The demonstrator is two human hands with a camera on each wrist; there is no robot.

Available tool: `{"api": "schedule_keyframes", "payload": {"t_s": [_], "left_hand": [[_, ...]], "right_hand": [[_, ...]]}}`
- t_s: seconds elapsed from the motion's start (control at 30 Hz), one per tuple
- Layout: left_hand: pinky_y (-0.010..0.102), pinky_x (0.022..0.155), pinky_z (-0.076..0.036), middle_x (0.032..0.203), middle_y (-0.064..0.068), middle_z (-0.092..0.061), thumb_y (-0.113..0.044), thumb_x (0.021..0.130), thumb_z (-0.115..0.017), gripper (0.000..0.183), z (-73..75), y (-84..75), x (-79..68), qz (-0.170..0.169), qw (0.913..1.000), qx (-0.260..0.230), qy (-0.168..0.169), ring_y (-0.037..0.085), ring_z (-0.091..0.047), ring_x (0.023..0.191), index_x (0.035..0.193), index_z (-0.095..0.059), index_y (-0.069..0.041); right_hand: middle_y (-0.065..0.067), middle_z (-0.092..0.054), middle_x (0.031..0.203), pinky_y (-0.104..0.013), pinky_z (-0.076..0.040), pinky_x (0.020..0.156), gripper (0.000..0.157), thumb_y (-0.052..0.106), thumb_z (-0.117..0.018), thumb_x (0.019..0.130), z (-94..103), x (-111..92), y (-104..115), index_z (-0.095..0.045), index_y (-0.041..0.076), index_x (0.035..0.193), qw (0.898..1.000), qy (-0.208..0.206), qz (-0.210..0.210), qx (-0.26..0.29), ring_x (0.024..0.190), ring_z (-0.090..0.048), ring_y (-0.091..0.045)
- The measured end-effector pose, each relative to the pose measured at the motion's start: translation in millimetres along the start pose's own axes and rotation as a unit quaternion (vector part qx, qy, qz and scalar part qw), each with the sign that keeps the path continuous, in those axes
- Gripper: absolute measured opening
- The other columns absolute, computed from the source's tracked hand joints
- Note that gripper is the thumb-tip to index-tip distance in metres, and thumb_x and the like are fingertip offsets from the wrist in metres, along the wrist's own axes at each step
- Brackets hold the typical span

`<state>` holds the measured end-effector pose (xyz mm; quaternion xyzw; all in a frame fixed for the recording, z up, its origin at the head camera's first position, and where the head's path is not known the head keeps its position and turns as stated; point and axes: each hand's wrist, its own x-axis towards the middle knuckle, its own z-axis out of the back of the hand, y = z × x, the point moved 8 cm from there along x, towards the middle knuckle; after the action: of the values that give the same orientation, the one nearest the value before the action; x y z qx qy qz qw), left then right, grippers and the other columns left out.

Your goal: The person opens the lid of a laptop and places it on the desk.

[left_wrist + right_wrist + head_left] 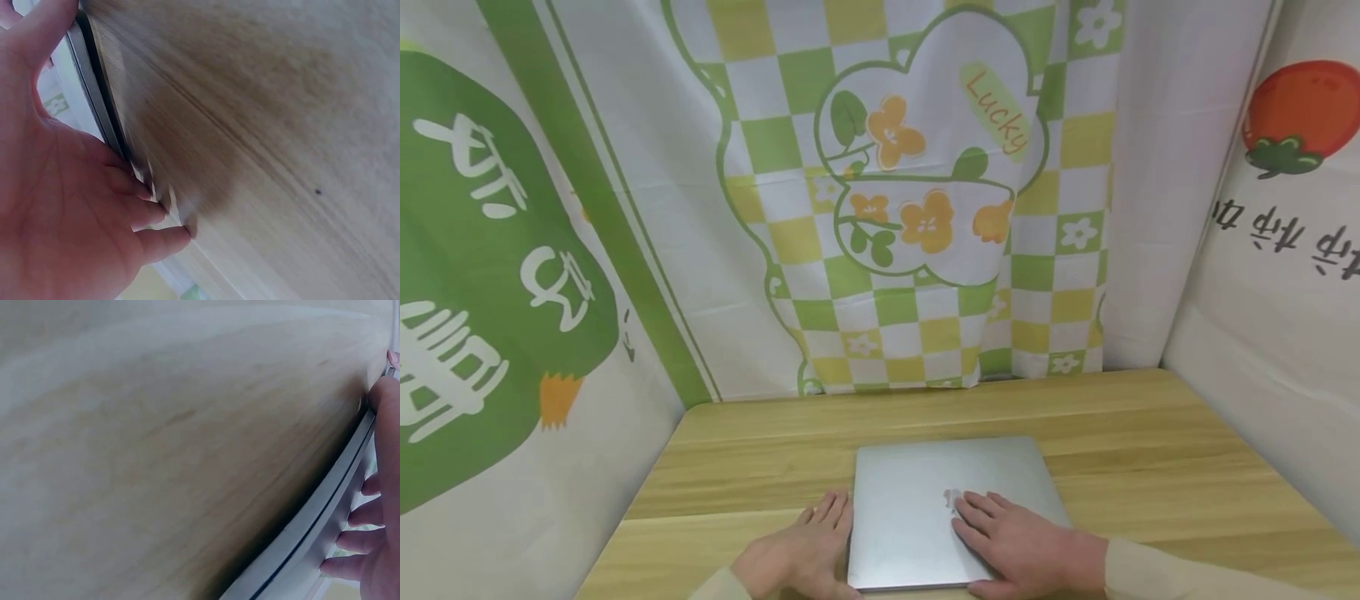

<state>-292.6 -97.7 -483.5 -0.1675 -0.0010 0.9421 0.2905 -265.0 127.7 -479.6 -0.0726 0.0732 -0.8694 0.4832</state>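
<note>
A closed silver laptop (pixel 910 508) lies flat on the wooden table, a small logo at the middle of its lid. Beside its left edge my left hand (pixel 805 546) rests on the table with fingers extended, thumb by the front left corner. In the left wrist view, the fingertips meet the wood next to the laptop's side (pixel 100 94). Across the right part of the lid lies my right hand (pixel 1018 542), fingers straight and touching the top near the logo. Its thumb is at the front edge, which the right wrist view shows as a thin seam along the laptop (pixel 312 515).
The wooden table (pixel 760 450) stretches behind and to both sides of the laptop. A checked green and yellow cloth (pixel 910 333) hangs at the table's back edge. Printed curtains stand at the left (pixel 647 467) and right (pixel 1262 358).
</note>
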Motion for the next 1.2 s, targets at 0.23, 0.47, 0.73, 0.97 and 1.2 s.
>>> {"api": "schedule_keyframes", "payload": {"t_s": [0.23,0.47,0.73,0.97,1.2], "left_hand": [[0.06,0.117,-0.027,0.161,0.026,-0.017,-0.073,0.077,-0.064,0.117,-0.5,0.0,0.3,-0.001,1.0,0.002,0.001,0.041,-0.017,0.15,0.152,-0.021,0.006],[0.06,0.116,-0.028,0.161,0.026,-0.017,-0.073,0.077,-0.064,0.117,-0.1,0.9,0.3,-0.004,1.0,0.005,0.001,0.041,-0.017,0.15,0.152,-0.021,0.006],[0.059,0.117,-0.028,0.161,0.026,-0.019,-0.07,0.076,-0.067,0.115,-1.1,1.2,1.1,-0.002,0.9999,0.006,-0.011,0.042,-0.018,0.15,0.151,-0.025,0.007],[0.06,0.116,-0.028,0.161,0.025,-0.019,-0.07,0.076,-0.067,0.116,0.1,2.1,-0.3,0.004,0.9999,0.006,-0.011,0.041,-0.019,0.15,0.152,-0.023,0.006],[0.06,0.117,-0.028,0.162,0.025,-0.017,-0.073,0.077,-0.064,0.118,0.1,3.3,0.0,0.001,1.0,-0.001,-0.003,0.04,-0.018,0.15,0.153,-0.019,0.006]], "right_hand": [[-0.015,-0.051,0.147,-0.041,-0.053,0.099,0.072,0.062,-0.024,0.101,3.2,1,4,-0.049,0.008,0.142,1.0,-0.006,0.022,-0.019,0.131,-0.053,-0.031],[-0.008,-0.065,0.132,-0.028,-0.057,0.09,0.057,0.053,-0.032,0.104,12.7,3,17,-0.06,0.01,0.13,0.989,-0.071,0.091,-0.088,0.118,-0.064,-0.022],[-0.002,-0.07,0.12,-0.022,-0.057,0.086,0.037,0.037,-0.043,0.104,19.9,2,29,-0.061,0.011,0.125,0.974,-0.129,0.163,-0.089,0.111,-0.068,-0.013],[-0.001,-0.072,0.115,-0.018,-0.056,0.086,0.042,0.029,-0.052,0.102,26.0,-4,37,-0.053,0.005,0.136,0.957,-0.184,0.205,-0.09,0.107,-0.069,-0.011],[0.0,-0.072,0.11,-0.02,-0.057,0.084,0.028,0.025,-0.053,0.101,29.4,-8,40,-0.062,0.009,0.122,0.948,-0.213,0.215,-0.103,0.103,-0.07,-0.011]]}}
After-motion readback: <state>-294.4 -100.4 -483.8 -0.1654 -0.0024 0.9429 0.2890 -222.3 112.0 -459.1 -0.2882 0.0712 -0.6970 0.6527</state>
